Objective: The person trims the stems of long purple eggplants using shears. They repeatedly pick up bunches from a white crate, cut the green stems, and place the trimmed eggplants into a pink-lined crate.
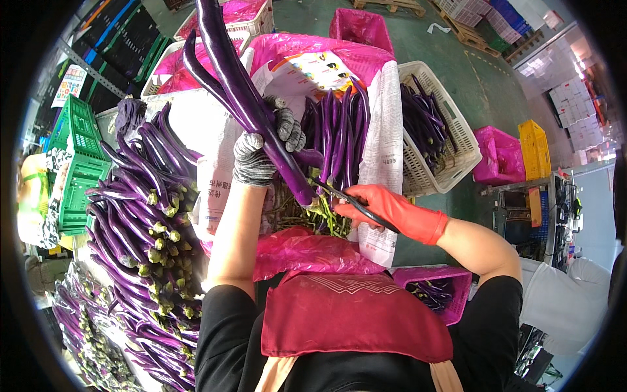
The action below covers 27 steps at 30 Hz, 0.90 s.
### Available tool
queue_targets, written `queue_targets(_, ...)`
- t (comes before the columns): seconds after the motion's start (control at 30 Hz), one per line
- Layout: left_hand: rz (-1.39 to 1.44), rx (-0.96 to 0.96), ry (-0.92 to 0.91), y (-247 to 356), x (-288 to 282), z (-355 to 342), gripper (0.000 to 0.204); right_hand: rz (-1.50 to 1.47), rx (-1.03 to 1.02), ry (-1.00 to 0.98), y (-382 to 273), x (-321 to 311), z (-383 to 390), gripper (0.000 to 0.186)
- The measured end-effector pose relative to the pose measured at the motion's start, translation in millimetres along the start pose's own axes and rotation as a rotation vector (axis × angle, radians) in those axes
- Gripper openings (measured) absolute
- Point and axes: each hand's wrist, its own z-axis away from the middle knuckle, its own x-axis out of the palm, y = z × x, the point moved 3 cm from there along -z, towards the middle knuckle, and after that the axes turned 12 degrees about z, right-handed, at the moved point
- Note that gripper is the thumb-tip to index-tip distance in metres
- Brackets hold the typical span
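Observation:
My left hand (253, 160), in a grey-and-black striped glove, is closed around several long purple eggplants (225, 65), held slanting with their tops pointing away to the far left. Their stem ends come down toward my right hand (395, 212), which wears an orange-red rubber glove. That hand grips a slim black tool (375, 219), its tip close to the stem ends; whether it is a knife or scissors I cannot tell. Underneath, trimmed green stems (336, 225) lie loose. More eggplants (336, 130) stand side by side in a box lined with newspaper (381, 157) and pink film (307, 255).
A big heap of eggplants (144, 202) covers the table on the left. To the right stands a white crate (450, 173) with eggplants. Pink-lined crates (499, 153), a yellow crate (534, 149) and green crates (81, 186) stand around. A pink bin (460, 297) sits near my right elbow.

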Motion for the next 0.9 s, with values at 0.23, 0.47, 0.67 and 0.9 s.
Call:
queue_targets(0.23,0.081,0.023,0.027,16,1,2,0.063,0.743,-0.369,0.359,0,-32,15,0.036)
queue_targets(0.47,0.106,-0.040,0.078,0,4,3,0.062,1.133,-0.478,0.421,-26,-34,-16,0.038)
queue_targets(0.67,-0.129,-0.073,0.362,-6,-16,7,0.061,1.097,-0.521,0.258,-10,-19,-31,0.013)
queue_targets(0.9,-0.754,-0.234,0.864,-12,-28,-10,0.038,0.440,-0.320,-0.035,30,-14,26,0.031)
